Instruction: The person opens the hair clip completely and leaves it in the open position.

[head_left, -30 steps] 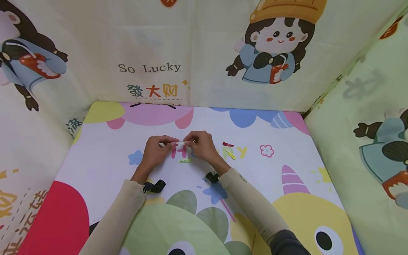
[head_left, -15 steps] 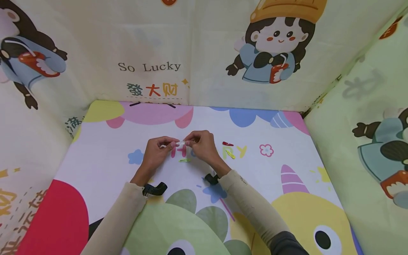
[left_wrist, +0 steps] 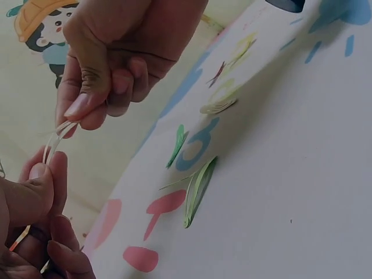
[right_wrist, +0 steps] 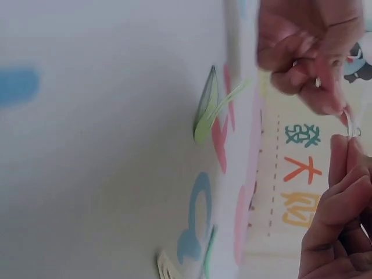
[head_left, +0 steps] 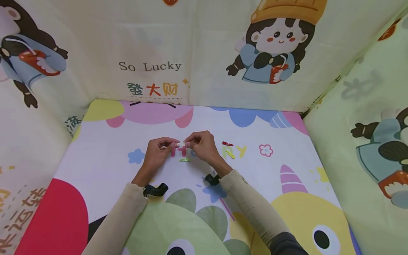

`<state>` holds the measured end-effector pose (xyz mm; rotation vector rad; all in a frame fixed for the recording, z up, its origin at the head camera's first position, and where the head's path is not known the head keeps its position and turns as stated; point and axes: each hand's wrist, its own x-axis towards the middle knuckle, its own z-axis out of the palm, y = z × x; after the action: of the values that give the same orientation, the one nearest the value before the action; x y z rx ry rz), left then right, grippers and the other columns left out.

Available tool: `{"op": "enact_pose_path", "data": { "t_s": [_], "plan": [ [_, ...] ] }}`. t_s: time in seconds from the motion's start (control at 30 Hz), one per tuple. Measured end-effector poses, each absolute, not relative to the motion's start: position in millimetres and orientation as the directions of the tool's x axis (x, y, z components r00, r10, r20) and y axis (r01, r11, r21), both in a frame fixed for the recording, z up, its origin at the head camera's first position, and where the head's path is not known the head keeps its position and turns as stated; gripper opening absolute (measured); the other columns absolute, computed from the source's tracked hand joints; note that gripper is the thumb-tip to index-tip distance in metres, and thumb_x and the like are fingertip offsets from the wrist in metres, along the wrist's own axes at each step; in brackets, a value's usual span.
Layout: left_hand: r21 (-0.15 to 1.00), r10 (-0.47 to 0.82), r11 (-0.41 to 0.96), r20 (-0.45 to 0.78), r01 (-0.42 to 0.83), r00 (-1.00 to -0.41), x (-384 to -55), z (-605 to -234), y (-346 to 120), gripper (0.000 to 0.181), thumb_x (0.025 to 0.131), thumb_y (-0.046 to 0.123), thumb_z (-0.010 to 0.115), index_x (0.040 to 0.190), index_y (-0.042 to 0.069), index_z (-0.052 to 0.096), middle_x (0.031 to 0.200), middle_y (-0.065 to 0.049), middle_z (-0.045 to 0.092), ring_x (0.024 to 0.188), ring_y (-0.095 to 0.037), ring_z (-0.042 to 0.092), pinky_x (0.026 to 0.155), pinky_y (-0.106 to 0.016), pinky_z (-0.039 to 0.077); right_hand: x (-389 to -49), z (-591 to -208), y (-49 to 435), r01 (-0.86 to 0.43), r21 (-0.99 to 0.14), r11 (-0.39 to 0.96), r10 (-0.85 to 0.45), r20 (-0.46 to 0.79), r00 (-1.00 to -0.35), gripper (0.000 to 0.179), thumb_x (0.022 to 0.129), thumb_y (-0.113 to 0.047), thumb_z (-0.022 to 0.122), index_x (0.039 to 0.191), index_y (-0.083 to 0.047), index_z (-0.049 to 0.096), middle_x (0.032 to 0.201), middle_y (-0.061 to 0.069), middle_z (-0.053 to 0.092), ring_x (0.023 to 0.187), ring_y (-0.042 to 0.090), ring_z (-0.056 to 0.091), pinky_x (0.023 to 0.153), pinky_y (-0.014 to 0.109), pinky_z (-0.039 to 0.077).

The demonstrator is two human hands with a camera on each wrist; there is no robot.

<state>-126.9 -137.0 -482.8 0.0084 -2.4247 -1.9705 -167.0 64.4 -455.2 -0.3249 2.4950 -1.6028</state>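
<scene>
My left hand (head_left: 158,150) and right hand (head_left: 204,147) meet above the table, each pinching one end of a white snap hair clip (left_wrist: 58,136) between thumb and forefinger. Its thin strips stand apart and bowed in the left wrist view. Pale bits of something (right_wrist: 318,82) show among my left hand's curled lower fingers, mostly hidden. Below the hands a light green hair clip (left_wrist: 200,192) lies sprung open on the table. Beyond it lie a darker green clip (left_wrist: 177,145) and a cream clip (left_wrist: 219,107), both hidden by my right hand in the head view.
To the right of my right hand lie a red clip (head_left: 227,143) and a yellow clip (head_left: 230,154). The tabletop (head_left: 108,166) carries printed cartoon shapes and letters. Printed cloth walls (head_left: 210,63) stand at the back and both sides.
Both hands stay nearly in place, still pinching the white hair clip, which sits very slightly lower in the head view. The clips on the table have not moved.
</scene>
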Motion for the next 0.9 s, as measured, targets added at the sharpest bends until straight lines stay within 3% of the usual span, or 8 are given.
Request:
{"op": "enact_pose_path", "data": {
  "t_s": [0.23, 0.43, 0.57, 0.7, 0.9],
  "plan": [
    [0.971, -0.01, 0.237, 0.027, 0.024, -1.0, -127.1, -482.0, -137.9, 0.018, 0.102, 0.017, 0.073, 0.113, 0.005, 0.08, 0.112, -0.016, 0.076, 0.093, -0.017, 0.062, 0.074, -0.018, 0.049, -168.5, -453.4, 68.1, -0.079, -0.932, 0.353, -0.305, -0.034, -0.952, 0.01, 0.095, -0.004, 0.078, 0.093, -0.012, 0.084, 0.086, 0.003, 0.078, 0.068, 0.019, 0.053, 0.057, 0.027, 0.043],
    [0.862, -0.017, 0.493, 0.148, 0.121, -0.989, -130.8, -479.4, -135.2, 0.016, 0.098, 0.019, 0.078, 0.114, 0.016, 0.082, 0.102, -0.007, 0.077, 0.094, -0.02, 0.059, 0.078, -0.032, 0.045, -171.0, -458.2, 73.4, 0.005, -0.959, 0.282, -0.316, -0.098, -0.944, 0.006, 0.097, -0.009, 0.078, 0.099, -0.01, 0.083, 0.084, 0.005, 0.076, 0.064, 0.016, 0.052, 0.056, 0.026, 0.045],
    [0.749, 0.002, 0.63, 0.259, 0.203, -0.966, -133.0, -476.9, -131.5, 0.019, 0.09, 0.012, 0.085, 0.109, 0.015, 0.083, 0.1, -0.006, 0.077, 0.094, -0.025, 0.056, 0.079, -0.038, 0.043, -172.5, -460.1, 75.1, 0.016, -0.962, 0.274, -0.336, -0.111, -0.935, 0.007, 0.098, -0.011, 0.077, 0.104, -0.01, 0.081, 0.087, 0.008, 0.077, 0.065, 0.016, 0.053, 0.057, 0.026, 0.047],
    [0.67, 0.034, 0.698, 0.32, 0.252, -0.947, -135.2, -474.9, -129.8, 0.018, 0.086, 0.009, 0.089, 0.103, 0.01, 0.083, 0.097, -0.008, 0.078, 0.094, -0.028, 0.055, 0.08, -0.04, 0.045, -174.1, -461.3, 76.2, -0.001, -0.951, 0.309, -0.348, -0.112, -0.931, 0.009, 0.097, -0.01, 0.077, 0.106, -0.012, 0.079, 0.092, 0.008, 0.078, 0.067, 0.017, 0.055, 0.058, 0.025, 0.049],
    [0.63, 0.048, 0.749, 0.259, 0.207, -0.965, -138.6, -477.2, -129.9, 0.018, 0.088, 0.013, 0.088, 0.105, 0.011, 0.084, 0.096, -0.007, 0.079, 0.094, -0.025, 0.056, 0.08, -0.04, 0.048, -178.4, -464.3, 74.3, -0.124, -0.869, 0.479, -0.36, -0.066, -0.931, 0.015, 0.092, -0.009, 0.083, 0.106, -0.015, 0.08, 0.088, 0.002, 0.074, 0.075, 0.019, 0.06, 0.062, 0.024, 0.052]
  ]
}}
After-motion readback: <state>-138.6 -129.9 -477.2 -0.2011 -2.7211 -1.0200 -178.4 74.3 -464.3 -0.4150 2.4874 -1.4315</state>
